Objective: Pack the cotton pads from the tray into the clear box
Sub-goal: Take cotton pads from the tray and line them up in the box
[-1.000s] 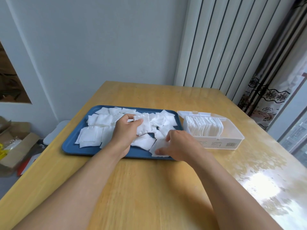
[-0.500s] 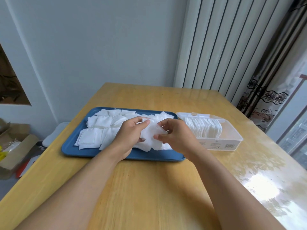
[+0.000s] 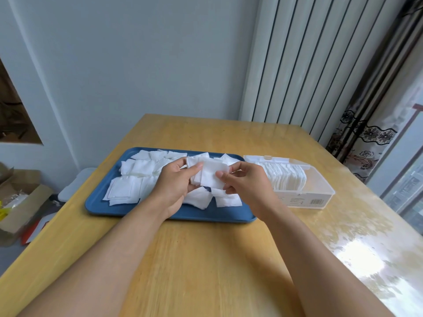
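- The blue tray (image 3: 98, 203) sits on the counter (image 3: 206, 259); the clear box (image 3: 320, 186) stands just beside its right end, lid open.
- Above the tray's middle, the left hand (image 3: 176, 184) holds a small stack of cotton pads (image 3: 211, 176), thumb on top and fingers curled beneath.
- The right hand (image 3: 246, 181) pinches the same stack at its right edge, thumb and fingertips closed on it.
- A row of pads (image 3: 286, 178) stands on edge in the half of the box nearer the tray; the far half looks empty.
- Loose pads (image 3: 128, 188) cover much of the tray, mostly its left and back.
- I judge the packing partway done: the held stack and the many tray pads are left to go in.
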`<control>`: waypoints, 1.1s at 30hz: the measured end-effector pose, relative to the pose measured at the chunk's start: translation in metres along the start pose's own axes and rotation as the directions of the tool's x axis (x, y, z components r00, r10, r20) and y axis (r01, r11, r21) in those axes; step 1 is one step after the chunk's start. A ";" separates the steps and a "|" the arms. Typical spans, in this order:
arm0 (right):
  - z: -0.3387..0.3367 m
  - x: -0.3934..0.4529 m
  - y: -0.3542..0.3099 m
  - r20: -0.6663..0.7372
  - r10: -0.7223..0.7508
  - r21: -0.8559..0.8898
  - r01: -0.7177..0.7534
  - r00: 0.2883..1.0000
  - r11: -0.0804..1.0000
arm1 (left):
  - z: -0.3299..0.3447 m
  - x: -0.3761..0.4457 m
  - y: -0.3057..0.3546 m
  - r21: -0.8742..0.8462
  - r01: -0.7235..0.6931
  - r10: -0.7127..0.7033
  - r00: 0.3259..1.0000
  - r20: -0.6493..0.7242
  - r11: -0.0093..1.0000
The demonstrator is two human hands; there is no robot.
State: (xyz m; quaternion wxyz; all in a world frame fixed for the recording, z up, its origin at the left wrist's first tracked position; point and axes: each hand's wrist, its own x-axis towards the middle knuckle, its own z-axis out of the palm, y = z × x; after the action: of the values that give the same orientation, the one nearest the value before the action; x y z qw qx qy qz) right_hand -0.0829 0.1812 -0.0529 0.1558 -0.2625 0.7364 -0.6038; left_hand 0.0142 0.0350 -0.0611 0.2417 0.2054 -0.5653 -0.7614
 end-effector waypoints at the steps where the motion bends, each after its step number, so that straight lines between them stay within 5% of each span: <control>1: 0.000 0.000 0.001 -0.008 0.001 0.027 0.000 1.000 1.000 | 0.001 0.000 0.000 -0.008 -0.001 0.001 1.000 -0.002 1.000; 9: -0.002 0.001 -0.004 0.057 0.002 0.171 -0.012 0.998 0.985 | 0.000 0.003 -0.003 0.026 -0.038 0.041 0.990 -0.134 0.999; 24: 0.007 0.002 0.004 -0.006 0.067 0.176 -0.065 0.998 0.982 | 0.009 -0.007 -0.003 -0.038 0.005 -0.002 0.997 0.077 0.999; 29: 0.001 0.002 0.002 -0.078 -0.022 0.126 0.032 0.997 0.991 | 0.005 -0.004 -0.003 -0.059 0.033 -0.031 0.999 0.034 0.998; 33: -0.001 0.001 -0.003 0.025 -0.055 0.098 0.052 0.998 0.994 | 0.005 -0.003 -0.005 -0.025 0.056 -0.056 0.998 0.020 0.998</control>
State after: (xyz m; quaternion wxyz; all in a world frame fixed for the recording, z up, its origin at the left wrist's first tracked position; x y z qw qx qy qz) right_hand -0.0835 0.1815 -0.0492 0.1623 -0.2826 0.6964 -0.6394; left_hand 0.0135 0.0418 -0.0640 0.2172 0.2106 -0.5519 -0.7771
